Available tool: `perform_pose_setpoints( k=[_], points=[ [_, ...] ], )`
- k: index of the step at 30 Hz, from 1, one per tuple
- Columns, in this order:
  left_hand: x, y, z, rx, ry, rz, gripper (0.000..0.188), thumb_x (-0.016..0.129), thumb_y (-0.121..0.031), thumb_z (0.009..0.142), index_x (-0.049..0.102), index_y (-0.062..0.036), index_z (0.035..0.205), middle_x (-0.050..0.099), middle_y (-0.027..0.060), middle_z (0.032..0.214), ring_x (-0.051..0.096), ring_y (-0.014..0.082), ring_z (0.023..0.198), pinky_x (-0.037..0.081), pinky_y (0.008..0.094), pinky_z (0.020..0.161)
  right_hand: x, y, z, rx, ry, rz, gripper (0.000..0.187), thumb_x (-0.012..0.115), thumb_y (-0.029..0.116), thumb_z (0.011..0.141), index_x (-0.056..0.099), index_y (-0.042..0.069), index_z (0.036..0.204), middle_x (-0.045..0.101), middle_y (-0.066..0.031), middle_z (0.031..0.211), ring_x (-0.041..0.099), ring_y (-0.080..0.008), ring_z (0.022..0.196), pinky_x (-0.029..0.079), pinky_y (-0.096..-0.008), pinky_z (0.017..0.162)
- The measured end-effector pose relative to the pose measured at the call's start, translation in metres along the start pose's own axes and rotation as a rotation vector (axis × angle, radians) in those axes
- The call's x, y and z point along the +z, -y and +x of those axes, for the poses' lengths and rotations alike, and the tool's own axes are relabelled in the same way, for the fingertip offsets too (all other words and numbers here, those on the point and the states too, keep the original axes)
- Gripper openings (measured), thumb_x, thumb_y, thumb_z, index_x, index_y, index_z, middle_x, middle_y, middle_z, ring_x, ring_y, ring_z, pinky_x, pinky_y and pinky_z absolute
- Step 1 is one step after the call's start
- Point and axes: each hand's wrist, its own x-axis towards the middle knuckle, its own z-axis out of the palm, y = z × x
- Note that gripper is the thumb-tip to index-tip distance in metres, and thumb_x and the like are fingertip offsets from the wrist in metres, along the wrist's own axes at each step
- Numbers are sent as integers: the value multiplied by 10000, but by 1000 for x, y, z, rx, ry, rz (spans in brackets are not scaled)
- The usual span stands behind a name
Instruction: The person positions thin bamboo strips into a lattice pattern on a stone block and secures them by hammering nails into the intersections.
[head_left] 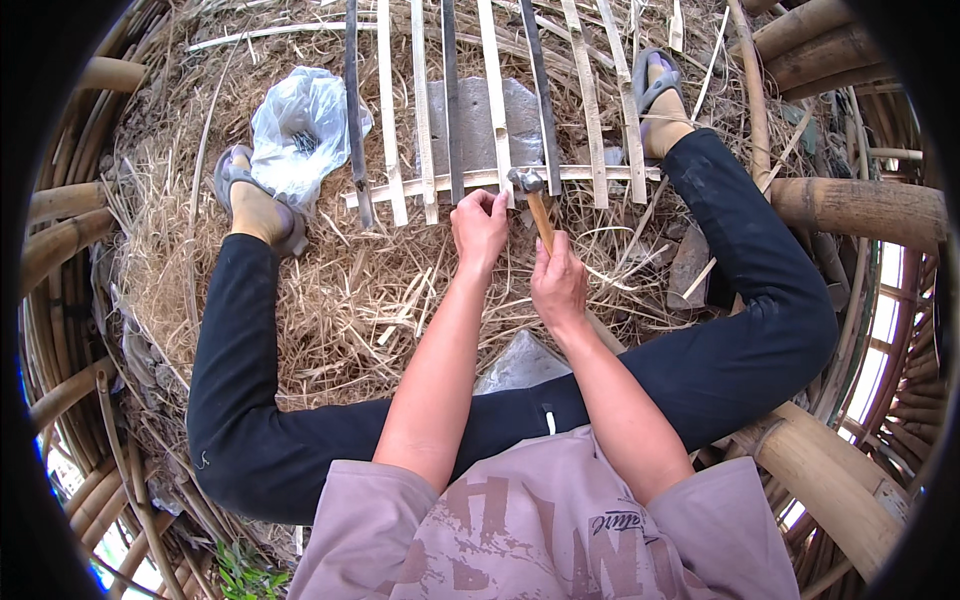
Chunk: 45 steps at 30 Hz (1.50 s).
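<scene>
My right hand (558, 280) is wrapped round the wooden handle of a hammer (540, 219). The hammer's metal head rests at the lower end of a pale bamboo slat (498, 120), over a thin bamboo crosspiece (570, 174). Just left of the head, my left hand (480, 232) is closed at the crosspiece, thumb and forefinger together; what they pinch is too small or hidden to make out. Several pale and dark slats lie side by side across the crosspiece, running away from me. A flat grey stone slab (465, 120) shows beneath the middle slats.
A clear plastic bag (290, 170) with small dark metal pieces lies by my left foot. Dry straw and bamboo shavings (340, 300) cover the ground between my bent legs. Thick bamboo poles (860, 208) stick in from the right, and a brick-like block (688, 268) sits near my right leg.
</scene>
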Motion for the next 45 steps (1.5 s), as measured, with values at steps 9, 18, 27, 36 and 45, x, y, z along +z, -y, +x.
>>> perform_pose_setpoints(
  k=[9,18,27,36,45],
  points=[
    [-3,-6,-3,-17,-7,10,316,735,-285,918,716,6,798,709,153,694,697,283,645,533,401,665,6,-5,1,-33,-24,-22,161,533,186,1032,500,30,1055,649,-238,745,652,-465,647,503,-546,530],
    [-3,-6,-3,-38,7,-9,307,736,-286,917,723,0,807,718,156,717,706,293,662,539,406,669,10,-4,1,37,7,-52,179,514,211,1048,491,34,1060,654,-240,736,656,-462,624,506,-550,511],
    [-5,-11,-4,-51,-8,16,320,740,-297,910,722,4,803,719,165,733,710,302,698,540,422,698,8,-1,-4,8,-54,19,158,514,199,1051,492,43,1065,659,-220,731,677,-430,623,509,-540,502],
    [-4,-13,-2,-71,-7,5,316,742,-292,909,721,-1,788,712,157,705,704,293,677,535,421,689,8,0,2,9,7,-7,164,513,200,1050,480,41,1079,656,-229,754,672,-448,662,512,-545,540],
    [-5,-13,-3,-103,7,-7,311,741,-297,908,727,-10,789,715,159,711,710,295,683,542,421,698,9,-4,1,-12,11,-33,162,519,191,1043,473,39,1072,658,-248,773,664,-465,662,496,-551,531]
  ],
)
